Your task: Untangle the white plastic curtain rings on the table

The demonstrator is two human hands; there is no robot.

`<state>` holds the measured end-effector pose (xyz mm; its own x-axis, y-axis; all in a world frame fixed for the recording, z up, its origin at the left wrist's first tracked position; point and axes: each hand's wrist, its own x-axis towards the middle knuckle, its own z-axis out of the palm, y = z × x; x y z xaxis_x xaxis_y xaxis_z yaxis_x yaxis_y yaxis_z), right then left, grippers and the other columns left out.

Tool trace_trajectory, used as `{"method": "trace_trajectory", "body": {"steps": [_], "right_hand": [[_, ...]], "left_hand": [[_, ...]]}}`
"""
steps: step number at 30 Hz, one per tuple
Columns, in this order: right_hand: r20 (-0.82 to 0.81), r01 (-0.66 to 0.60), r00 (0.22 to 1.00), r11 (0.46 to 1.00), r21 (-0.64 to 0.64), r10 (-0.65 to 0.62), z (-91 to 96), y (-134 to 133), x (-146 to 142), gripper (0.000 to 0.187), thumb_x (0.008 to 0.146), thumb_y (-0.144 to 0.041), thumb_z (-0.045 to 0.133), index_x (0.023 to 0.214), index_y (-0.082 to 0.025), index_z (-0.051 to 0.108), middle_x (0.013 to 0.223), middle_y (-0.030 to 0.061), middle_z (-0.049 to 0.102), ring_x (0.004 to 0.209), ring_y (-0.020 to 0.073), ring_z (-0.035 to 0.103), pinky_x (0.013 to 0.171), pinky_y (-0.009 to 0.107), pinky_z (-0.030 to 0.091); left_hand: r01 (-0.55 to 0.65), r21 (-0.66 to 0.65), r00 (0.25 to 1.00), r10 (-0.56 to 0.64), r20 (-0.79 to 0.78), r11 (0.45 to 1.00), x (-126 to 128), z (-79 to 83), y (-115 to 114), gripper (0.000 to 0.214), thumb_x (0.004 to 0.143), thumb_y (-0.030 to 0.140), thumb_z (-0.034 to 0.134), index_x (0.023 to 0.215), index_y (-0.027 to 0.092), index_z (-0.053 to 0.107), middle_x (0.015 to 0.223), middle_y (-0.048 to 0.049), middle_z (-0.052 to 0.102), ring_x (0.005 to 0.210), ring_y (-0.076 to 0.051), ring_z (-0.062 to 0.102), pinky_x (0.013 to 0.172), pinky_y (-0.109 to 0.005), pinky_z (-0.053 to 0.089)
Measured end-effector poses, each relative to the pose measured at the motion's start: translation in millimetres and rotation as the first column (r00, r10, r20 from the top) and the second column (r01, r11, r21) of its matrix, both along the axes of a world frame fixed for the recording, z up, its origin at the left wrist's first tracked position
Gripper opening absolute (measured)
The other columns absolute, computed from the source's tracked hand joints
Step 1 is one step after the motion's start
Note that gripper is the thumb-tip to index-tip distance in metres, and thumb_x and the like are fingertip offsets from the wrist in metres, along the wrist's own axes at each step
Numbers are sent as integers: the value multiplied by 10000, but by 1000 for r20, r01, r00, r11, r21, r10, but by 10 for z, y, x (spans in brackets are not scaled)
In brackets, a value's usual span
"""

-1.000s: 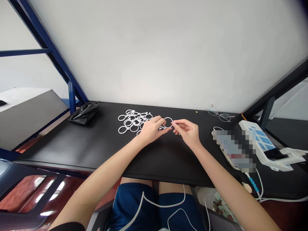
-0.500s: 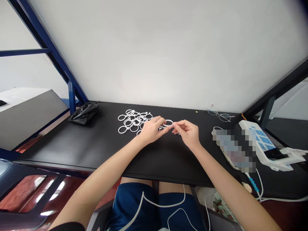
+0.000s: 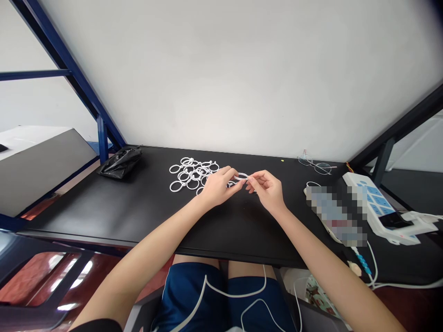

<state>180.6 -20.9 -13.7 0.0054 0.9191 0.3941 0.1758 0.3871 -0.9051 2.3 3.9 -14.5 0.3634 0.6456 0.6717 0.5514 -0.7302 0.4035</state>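
Both my hands meet over the middle of a black table (image 3: 138,207). My left hand (image 3: 218,186) and my right hand (image 3: 267,189) each pinch one side of a white plastic ring (image 3: 241,175), held nearly flat just above the tabletop. A pile of several more white rings (image 3: 190,174) lies right behind and left of my left hand, some of them partly hidden by its fingers.
A crumpled black bag (image 3: 120,163) lies at the table's back left beside a blue frame post (image 3: 101,138). Eyeglasses (image 3: 316,166) rest at the back right. A white power strip (image 3: 375,203) and white cables (image 3: 367,265) occupy the right side.
The ring has tipped from standing upright between my fingers to lying almost flat. Both hands have stayed in nearly the same place.
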Motion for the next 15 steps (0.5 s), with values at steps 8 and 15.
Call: {"method": "trace_trajectory", "body": {"steps": [8, 15], "right_hand": [[222, -49, 975, 996, 75, 32, -57, 2, 30, 306, 945, -474, 478, 811, -205, 537, 699, 4, 623, 574, 131, 627, 554, 262, 524], [250, -60, 968, 994, 88, 36, -59, 4, 45, 301, 954, -475, 456, 832, -211, 531, 714, 1, 615, 550, 124, 613, 545, 257, 520]], "left_hand": [[8, 8, 1000, -8, -16, 1000, -1, 24, -22, 255, 936, 408, 497, 861, 174, 569, 807, -24, 622, 718, -111, 601, 570, -194, 446], [11, 5, 1000, -11, -10, 1000, 2, 22, -20, 258, 931, 416, 506, 865, 176, 577, 811, -23, 623, 716, -108, 613, 553, -187, 441]]}}
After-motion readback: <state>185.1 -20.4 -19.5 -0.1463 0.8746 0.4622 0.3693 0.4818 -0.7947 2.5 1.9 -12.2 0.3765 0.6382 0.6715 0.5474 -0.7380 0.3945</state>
